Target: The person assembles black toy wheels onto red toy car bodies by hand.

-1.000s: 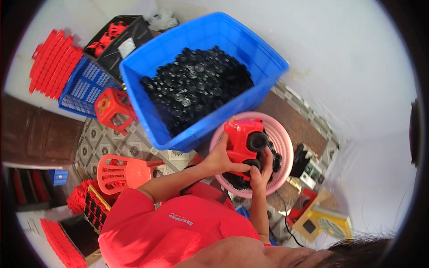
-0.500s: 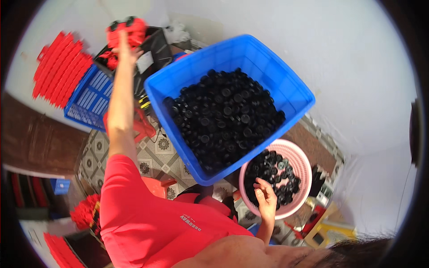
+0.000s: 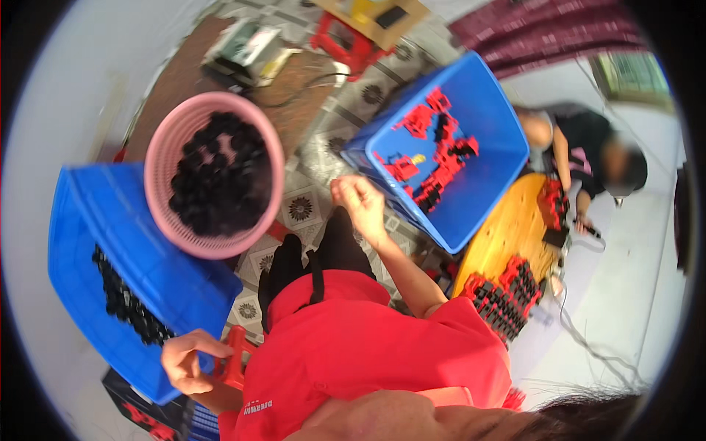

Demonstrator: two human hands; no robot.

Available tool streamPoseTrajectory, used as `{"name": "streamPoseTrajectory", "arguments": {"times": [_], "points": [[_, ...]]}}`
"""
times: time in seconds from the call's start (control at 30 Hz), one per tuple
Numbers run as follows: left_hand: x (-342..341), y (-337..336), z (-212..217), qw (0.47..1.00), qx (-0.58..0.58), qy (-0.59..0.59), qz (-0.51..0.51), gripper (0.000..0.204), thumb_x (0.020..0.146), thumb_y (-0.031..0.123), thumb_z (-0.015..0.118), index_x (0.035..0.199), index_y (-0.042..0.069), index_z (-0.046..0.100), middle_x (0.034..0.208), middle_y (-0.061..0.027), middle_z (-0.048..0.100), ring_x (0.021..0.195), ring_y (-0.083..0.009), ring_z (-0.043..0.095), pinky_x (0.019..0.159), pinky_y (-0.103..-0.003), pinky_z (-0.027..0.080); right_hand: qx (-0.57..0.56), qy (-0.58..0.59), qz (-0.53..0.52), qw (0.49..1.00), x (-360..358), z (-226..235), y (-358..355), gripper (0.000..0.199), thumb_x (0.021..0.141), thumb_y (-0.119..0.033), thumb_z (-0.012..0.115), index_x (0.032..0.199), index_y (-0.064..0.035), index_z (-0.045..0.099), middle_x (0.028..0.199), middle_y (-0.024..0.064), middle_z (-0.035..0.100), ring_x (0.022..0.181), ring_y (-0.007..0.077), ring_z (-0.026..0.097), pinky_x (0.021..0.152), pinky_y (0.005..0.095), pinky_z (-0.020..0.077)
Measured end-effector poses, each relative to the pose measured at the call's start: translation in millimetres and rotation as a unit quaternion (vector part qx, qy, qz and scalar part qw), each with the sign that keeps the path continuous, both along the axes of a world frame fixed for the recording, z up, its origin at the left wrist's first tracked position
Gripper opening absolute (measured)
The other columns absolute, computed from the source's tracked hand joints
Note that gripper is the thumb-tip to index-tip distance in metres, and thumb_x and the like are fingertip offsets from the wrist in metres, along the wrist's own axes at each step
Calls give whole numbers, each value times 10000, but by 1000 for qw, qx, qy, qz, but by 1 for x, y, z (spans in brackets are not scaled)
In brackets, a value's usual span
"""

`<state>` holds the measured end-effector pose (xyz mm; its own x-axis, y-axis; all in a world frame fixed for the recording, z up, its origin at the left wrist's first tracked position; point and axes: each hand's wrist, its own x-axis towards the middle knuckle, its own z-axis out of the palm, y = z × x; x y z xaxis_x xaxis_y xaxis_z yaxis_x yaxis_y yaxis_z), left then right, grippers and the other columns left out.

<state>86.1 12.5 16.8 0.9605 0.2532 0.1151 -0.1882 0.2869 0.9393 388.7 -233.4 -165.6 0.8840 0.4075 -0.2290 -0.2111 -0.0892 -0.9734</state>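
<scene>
My left hand [image 3: 190,360] hangs at the lower left beside the large blue bin [image 3: 110,213] of small black wheels [image 3: 129,301]. Its fingers are bent, with a gap to the thumb and nothing visible between them. Close by is a red plastic stool [image 3: 234,359], partly hidden. My right hand [image 3: 360,206] is raised in front of my waist, fingers curled together; what they hold, if anything, is hidden. It is nearest to a second blue bin [image 3: 489,198], holding red and black toy parts [image 3: 441,158]. A pink basket [image 3: 271,198] of black wheels stands at the left.
At the right, a person [image 3: 588,147] works at a round wooden table [image 3: 507,235] bearing rows of red and black toy parts [image 3: 507,294]. A small machine [image 3: 246,51] sits on a brown surface at the top left. A red stool [image 3: 346,44] stands at the top.
My view has turned right, bringing the second bin, the table and the person in. My left hand has drawn back from a red toy vehicle body; my right hand has left the pink basket.
</scene>
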Motion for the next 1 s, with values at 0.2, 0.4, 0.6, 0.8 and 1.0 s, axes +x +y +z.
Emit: {"name": "streamPoseTrajectory", "arguments": {"times": [0.2,0.4,0.6,0.8,1.0], "points": [[204,-125,-70,953,-179,239,-51,736,782,441,696,1301,2,415,797,-172,621,716,-305,633,714,-388,544,-344,-59,-216,912,163,-178,-188,217,855,-153,668,1020,-15,637,800,121,663,774,229,643,751,346,505],[276,-195,-149,906,-267,319,-77,623,874,288,657,1364,15,389,1016,-204,639,1026,-336,631,878,-394,502,-531,137,-113,828,219,-328,-253,798,755,-314,777,1421,-74,410,1316,274,494,1195,408,519,1013,430,433],[317,-221,-189,894,-234,373,-78,559,916,218,624,1389,44,382,1093,-167,637,1081,-288,623,875,-355,499,-393,182,-121,893,220,-417,-314,718,735,-282,810,1333,-11,520,1190,197,625,1067,271,629,925,342,501],[340,-235,-188,899,-186,374,-135,541,958,257,576,1424,84,363,1196,-140,603,1120,-260,597,886,-348,482,-164,117,-231,952,205,-282,-310,546,765,-104,745,1274,-3,573,1151,123,655,1011,197,639,875,306,500],[340,-229,-156,893,-242,378,-25,604,972,368,557,1467,113,323,1283,-143,568,1143,-259,584,879,-363,490,-92,-205,122,967,177,-35,-227,593,694,-55,766,1259,-43,584,1394,202,470,1299,343,462,1043,402,414]]}}
